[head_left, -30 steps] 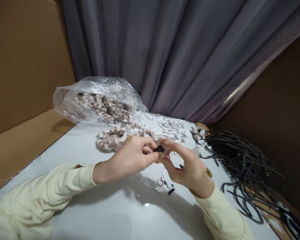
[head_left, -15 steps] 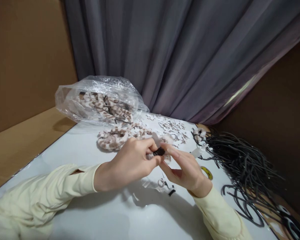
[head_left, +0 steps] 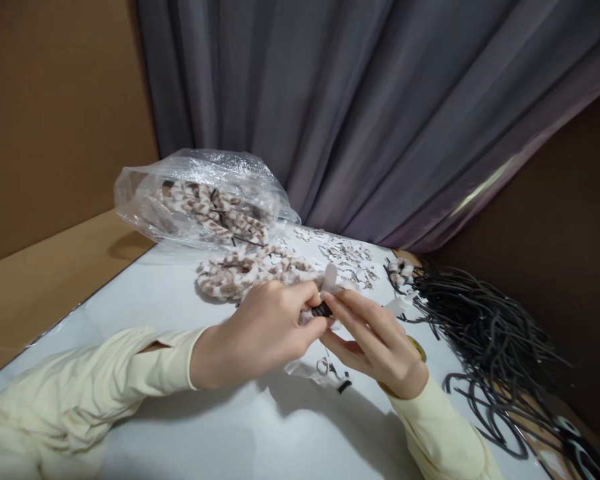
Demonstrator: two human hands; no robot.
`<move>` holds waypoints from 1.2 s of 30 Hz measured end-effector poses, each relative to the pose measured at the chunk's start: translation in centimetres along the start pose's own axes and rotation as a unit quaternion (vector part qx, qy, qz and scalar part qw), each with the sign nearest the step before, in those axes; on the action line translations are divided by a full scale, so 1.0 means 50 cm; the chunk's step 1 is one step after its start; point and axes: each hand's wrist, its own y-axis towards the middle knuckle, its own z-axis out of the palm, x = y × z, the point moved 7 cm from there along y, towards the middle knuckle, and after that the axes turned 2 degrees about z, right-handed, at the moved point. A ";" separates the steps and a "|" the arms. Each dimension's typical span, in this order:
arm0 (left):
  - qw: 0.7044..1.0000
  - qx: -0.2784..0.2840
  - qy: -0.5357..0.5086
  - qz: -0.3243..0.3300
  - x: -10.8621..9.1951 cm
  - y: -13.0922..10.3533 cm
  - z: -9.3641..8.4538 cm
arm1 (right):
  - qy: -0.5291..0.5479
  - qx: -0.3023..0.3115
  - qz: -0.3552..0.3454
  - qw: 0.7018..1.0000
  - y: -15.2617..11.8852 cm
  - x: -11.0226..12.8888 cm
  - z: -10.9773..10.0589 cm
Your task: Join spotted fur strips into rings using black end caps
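Over the middle of the table, my left hand [head_left: 267,327] pinches a small black ridged bundle [head_left: 321,310] between thumb and fingers. My right hand [head_left: 375,340] meets it from the other side, its fingertips closed on a whitish translucent strip [head_left: 330,277] that stands up from the bundle. The far side of the bundle is hidden by the fingers. Just behind the hands lie fuzzy white-and-brown rings [head_left: 227,275]. On the table below them are a small metal ring [head_left: 323,366] and a short black piece [head_left: 345,386].
A clear plastic bag [head_left: 205,160] of fuzzy pieces sits at the back left. Many small metal-and-white bits [head_left: 347,253] are scattered at the back. Black cords [head_left: 480,327] pile up at right, near a white bottle [head_left: 401,303] and a yellow tape roll [head_left: 417,348].
The whitish strip now stands more upright above the black bundle, and my right fingers have shifted up and right against it. My left hand keeps its pinch.
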 end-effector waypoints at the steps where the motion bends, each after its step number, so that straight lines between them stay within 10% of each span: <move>1: 0.998 0.037 -0.034 -0.027 0.007 0.004 0.002 | 0.007 -0.004 0.005 1.000 0.001 0.000 -0.002; 6: 0.928 0.273 -0.224 -0.119 0.033 0.005 0.030 | 0.031 -0.018 0.006 0.999 0.005 0.004 -0.008; 36: 0.929 0.344 -0.096 -0.098 0.050 -0.004 0.009 | 0.007 0.213 0.040 0.976 0.021 -0.005 0.066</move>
